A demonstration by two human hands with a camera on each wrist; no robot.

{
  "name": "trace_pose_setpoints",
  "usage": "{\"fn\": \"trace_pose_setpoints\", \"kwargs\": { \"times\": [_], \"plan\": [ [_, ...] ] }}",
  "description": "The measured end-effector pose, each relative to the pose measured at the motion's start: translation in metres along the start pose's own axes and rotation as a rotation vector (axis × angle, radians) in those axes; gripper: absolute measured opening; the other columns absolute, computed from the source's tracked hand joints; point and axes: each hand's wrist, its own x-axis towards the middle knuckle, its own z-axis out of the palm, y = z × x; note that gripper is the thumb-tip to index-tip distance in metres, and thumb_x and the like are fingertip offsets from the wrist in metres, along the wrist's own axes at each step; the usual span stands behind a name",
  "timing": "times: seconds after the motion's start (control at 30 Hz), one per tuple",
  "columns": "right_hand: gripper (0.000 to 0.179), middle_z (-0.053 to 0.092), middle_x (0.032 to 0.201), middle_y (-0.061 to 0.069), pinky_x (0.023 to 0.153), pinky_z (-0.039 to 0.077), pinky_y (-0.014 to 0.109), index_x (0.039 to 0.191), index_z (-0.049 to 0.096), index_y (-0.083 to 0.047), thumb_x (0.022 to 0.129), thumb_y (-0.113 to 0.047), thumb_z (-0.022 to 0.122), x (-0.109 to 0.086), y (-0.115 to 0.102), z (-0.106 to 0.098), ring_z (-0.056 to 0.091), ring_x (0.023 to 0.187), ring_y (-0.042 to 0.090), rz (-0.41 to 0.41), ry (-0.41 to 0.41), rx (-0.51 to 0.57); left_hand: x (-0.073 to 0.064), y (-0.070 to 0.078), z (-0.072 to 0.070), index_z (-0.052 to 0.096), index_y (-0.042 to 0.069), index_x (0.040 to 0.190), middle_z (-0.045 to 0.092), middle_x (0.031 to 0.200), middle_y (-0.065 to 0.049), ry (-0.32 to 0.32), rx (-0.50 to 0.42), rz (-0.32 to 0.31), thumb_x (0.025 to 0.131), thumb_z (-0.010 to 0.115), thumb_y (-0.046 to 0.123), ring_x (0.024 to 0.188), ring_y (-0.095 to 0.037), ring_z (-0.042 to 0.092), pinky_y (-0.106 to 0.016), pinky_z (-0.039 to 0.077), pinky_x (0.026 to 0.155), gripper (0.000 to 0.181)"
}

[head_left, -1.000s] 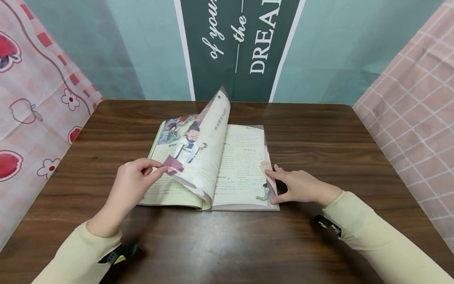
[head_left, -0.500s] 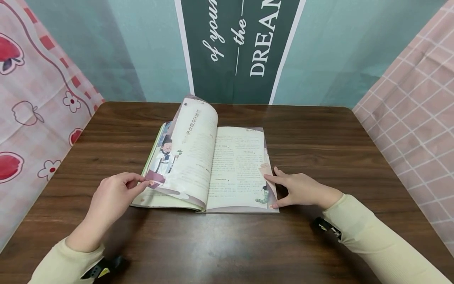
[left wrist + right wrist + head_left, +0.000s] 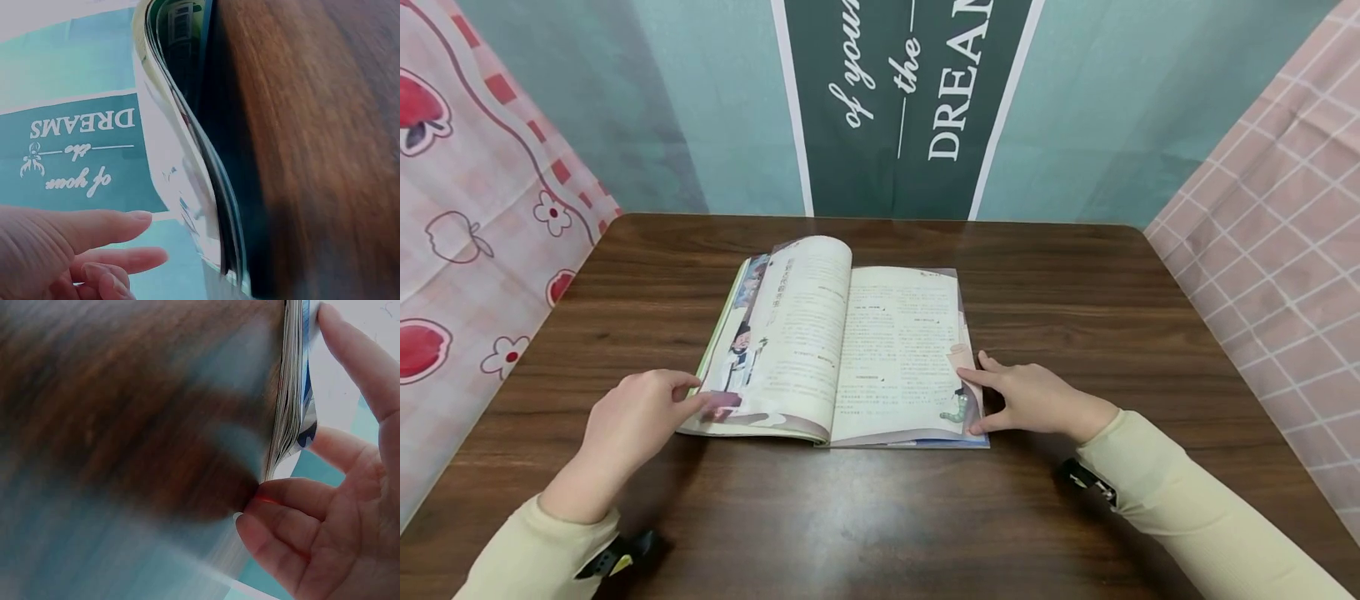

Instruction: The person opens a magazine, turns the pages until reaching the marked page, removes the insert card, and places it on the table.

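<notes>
A picture book point(image 3: 895, 358) lies open on the wooden table, its left page point(image 3: 797, 333) bowed upward near the spine. Beside the book's lower left edge is my left hand point(image 3: 636, 425). Its thumb and index finger point(image 3: 147, 256) are extended and apart, with fingertips close to the page's purple corner in the head view. My right hand point(image 3: 1037, 396) rests at the right edge, thumb and index finger on the right page's margin. The other fingers point(image 3: 294, 494) are bent beside the page stack point(image 3: 289, 381). A blue strip shows under the right page's bottom edge.
The brown table point(image 3: 865, 525) extends around the book. A teal cloth point(image 3: 1075, 108) with a lettered dark panel hangs behind. Patterned pink cloths point(image 3: 482, 217) stand at both sides. Each wrist carries a black strapped device point(image 3: 1090, 482).
My left hand has moved left and down, laying the page over onto the left side and letting go of it. The right hand stays at the right edge, where a blue strip now shows.
</notes>
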Motion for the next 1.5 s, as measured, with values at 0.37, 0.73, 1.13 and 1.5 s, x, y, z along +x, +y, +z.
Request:
{"fn": "trace_pose_setpoints", "kwargs": {
  "times": [0.37,0.73,1.13,1.5],
  "plan": [
    [0.039,0.047,0.126,0.033,0.07,0.049,0.045,0.129,0.057,-0.007,0.091,-0.019,0.06,0.002,0.0,0.0,0.064,0.088,0.036,-0.057,0.072,-0.031,0.004,0.036,-0.004,0.072,0.007,0.102,0.044,0.052,0.005,0.033,-0.095,0.082,0.084,0.068,0.026,0.05,-0.013,0.039,-0.031,0.03,0.046,0.026],
    [0.033,0.049,0.124,0.033,0.079,0.047,0.05,0.126,0.059,-0.008,0.094,-0.017,0.053,0.004,-0.001,-0.002,0.06,0.099,0.039,-0.024,0.075,-0.014,0.024,0.105,0.02,0.073,0.009,0.096,0.038,0.056,0.006,0.123,-0.209,0.352,0.082,0.072,0.021,0.051,-0.009,0.034,-0.027,0.03,0.05,0.019],
    [0.032,0.051,0.122,0.033,0.081,0.046,0.051,0.122,0.063,-0.009,0.095,-0.023,0.054,0.007,-0.005,-0.002,0.061,0.099,0.038,0.021,0.065,0.003,0.047,0.181,0.061,0.07,0.014,0.112,0.033,0.053,0.007,-0.016,-0.436,0.472,0.085,0.069,0.025,0.048,-0.006,0.03,-0.021,0.026,0.047,0.029],
    [0.033,0.053,0.119,0.033,0.078,0.047,0.052,0.121,0.063,-0.007,0.095,-0.024,0.054,0.009,-0.005,-0.003,0.062,0.095,0.039,0.022,0.092,-0.021,0.054,0.213,0.078,0.07,0.019,0.112,0.045,0.059,0.007,-0.048,-0.439,0.5,0.085,0.068,0.031,0.054,-0.006,0.039,-0.019,0.029,0.047,0.03]
  ]
}}
